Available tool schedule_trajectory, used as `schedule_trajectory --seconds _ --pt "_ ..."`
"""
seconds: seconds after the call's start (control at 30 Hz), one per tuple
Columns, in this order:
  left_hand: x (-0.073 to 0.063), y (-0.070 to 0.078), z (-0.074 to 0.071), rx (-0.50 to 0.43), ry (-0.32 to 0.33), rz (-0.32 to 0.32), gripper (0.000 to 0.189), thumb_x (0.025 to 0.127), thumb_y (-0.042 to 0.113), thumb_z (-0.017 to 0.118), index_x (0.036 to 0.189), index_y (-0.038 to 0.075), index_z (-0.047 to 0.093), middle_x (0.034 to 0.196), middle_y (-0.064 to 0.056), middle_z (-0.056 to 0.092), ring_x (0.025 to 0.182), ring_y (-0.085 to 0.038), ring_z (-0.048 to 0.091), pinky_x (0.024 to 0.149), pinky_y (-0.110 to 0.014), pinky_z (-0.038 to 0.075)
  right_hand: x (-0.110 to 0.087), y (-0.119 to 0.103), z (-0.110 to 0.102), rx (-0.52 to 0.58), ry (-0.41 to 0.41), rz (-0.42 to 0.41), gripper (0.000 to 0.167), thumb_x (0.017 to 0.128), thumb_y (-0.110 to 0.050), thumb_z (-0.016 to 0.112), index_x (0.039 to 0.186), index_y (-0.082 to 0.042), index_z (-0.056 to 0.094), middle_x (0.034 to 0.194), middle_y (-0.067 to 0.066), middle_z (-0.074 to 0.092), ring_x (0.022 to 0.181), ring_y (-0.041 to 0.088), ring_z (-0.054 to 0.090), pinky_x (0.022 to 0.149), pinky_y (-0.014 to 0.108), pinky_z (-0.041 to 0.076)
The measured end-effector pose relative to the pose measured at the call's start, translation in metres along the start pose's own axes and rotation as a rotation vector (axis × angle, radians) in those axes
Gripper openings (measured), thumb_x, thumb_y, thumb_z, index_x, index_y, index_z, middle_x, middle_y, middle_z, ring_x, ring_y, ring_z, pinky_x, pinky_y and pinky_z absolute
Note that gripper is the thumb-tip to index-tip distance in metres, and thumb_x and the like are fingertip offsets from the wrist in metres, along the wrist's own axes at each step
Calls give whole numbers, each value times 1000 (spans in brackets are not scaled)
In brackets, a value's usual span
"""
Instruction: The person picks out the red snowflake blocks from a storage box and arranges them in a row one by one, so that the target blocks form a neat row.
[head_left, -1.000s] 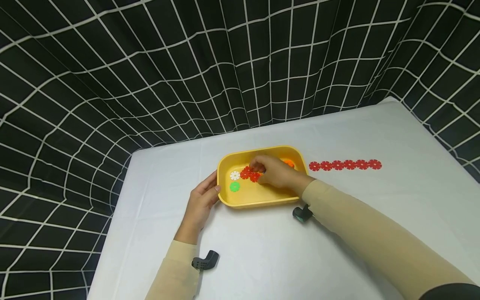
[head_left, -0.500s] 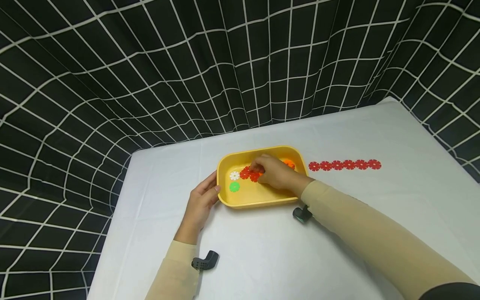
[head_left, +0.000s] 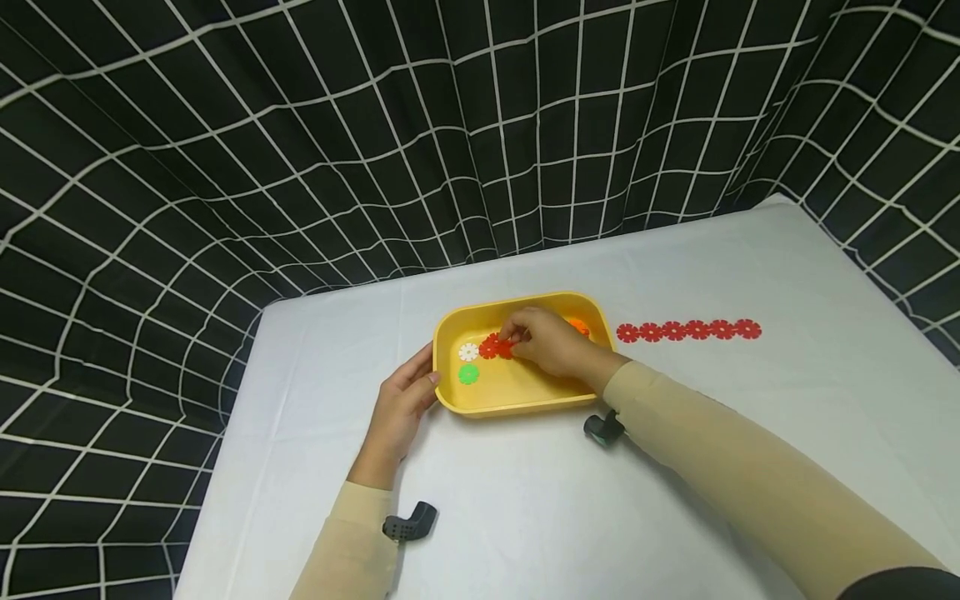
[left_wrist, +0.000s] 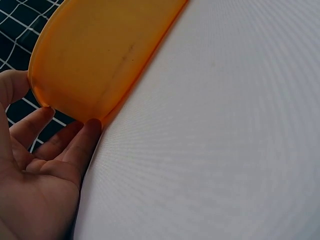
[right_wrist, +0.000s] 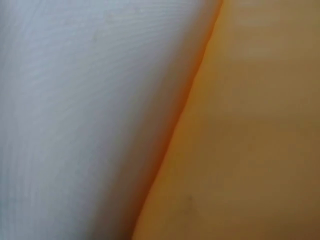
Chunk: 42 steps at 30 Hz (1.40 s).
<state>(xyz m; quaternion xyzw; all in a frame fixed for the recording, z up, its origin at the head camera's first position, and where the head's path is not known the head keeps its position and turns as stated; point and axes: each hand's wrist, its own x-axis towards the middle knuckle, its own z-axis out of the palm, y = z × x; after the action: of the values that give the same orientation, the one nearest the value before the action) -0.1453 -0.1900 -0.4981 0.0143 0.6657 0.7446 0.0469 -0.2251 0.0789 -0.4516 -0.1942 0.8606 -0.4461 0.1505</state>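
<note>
Black curtains with white grid lines (head_left: 375,125) hang across twelve o'clock, behind a table covered in white cloth (head_left: 495,492). On it sits a yellow tray (head_left: 517,408); at three o'clock from that, just beside it, a row of red discs (head_left: 697,330) with notched edges lies end to end. Inside the tray, a white disc (head_left: 468,352) lies at nine o'clock, a green disc (head_left: 468,374) between eight and nine, and an orange disc (head_left: 579,324) at two, partly hidden. Near the middle is the gripped red disc (head_left: 507,349), with a second red disc (head_left: 489,346) at its nine o'clock; whether they are linked, I cannot tell.

These discs look light, thin and fairly stiff, perhaps slick, and hard to break; opposite edges seem the best hold. The tray probably slides easily unless steadied by an end wall.

Reaching in from four o'clock, the right hand (head_left: 553,342) has thumb and fingertips drawn close, pinching its disc by the edge. The left hand (head_left: 399,408), at eight o'clock, is partly spread and grips the tray's nine o'clock end, thumb at the near corner, fingers against the outer wall.
</note>
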Motion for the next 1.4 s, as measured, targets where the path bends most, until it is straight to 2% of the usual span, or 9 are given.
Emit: schedule_trajectory --seconds 0.23,0.53,0.77,0.9,1.07,1.2,1.3,1.4 --pt "-1 0 0 3 -7 8 54 108 8 63 160 4 52 161 -13 54 145 -26 53 111 -37 53 -2 1 -1 78 19 0 15 98 8 73 110 -2 74 103 9 67 101 30 60 91 37 55" --pt "0 0 0 11 4 -4 56 107 10 65 161 4 52 161 -12 53 146 -25 53 111 -36 53 -5 -5 -5 182 29 50 14 101 2 75 113 -2 71 104 12 65 95 30 60 76 32 57" --pt "-1 2 1 14 12 -6 54 107 10 64 160 4 53 160 -12 54 145 -26 54 111 -36 53 -6 -5 -5 255 33 67 15 101 3 74 115 0 70 105 14 63 92 31 60 72 29 57" --pt "-2 3 1 16 11 -10 55 107 9 64 161 4 52 161 -13 54 145 -26 53 111 -36 53 -6 -2 -4 340 9 59 15 101 5 73 115 2 68 106 17 62 90 33 67 73 29 60" --pt "-2 3 1 18 10 -10 56 107 10 64 161 4 52 161 -13 53 146 -27 53 111 -36 53 -9 -1 -6 409 2 58 15 103 4 71 117 3 66 108 18 62 96 39 73 72 28 60" --pt "-2 2 1 15 7 -9 56 107 10 64 161 5 52 161 -13 53 145 -26 53 111 -36 53 -11 -2 -9 427 18 70 17 104 3 70 120 1 65 111 19 61 100 41 72 80 31 63" --pt "-2 2 1 19 9 -9 55 107 10 64 161 5 52 161 -13 54 145 -26 53 111 -37 53 -13 -4 -10 433 24 73 18 103 3 71 120 0 65 112 19 61 102 40 72 89 38 64" --pt "-2 2 2 22 11 -7 55 107 10 64 161 5 52 160 -12 54 145 -26 54 110 -37 53 -13 -5 -11 434 23 67 17 104 2 71 120 0 66 113 20 61 101 38 73 91 42 64"
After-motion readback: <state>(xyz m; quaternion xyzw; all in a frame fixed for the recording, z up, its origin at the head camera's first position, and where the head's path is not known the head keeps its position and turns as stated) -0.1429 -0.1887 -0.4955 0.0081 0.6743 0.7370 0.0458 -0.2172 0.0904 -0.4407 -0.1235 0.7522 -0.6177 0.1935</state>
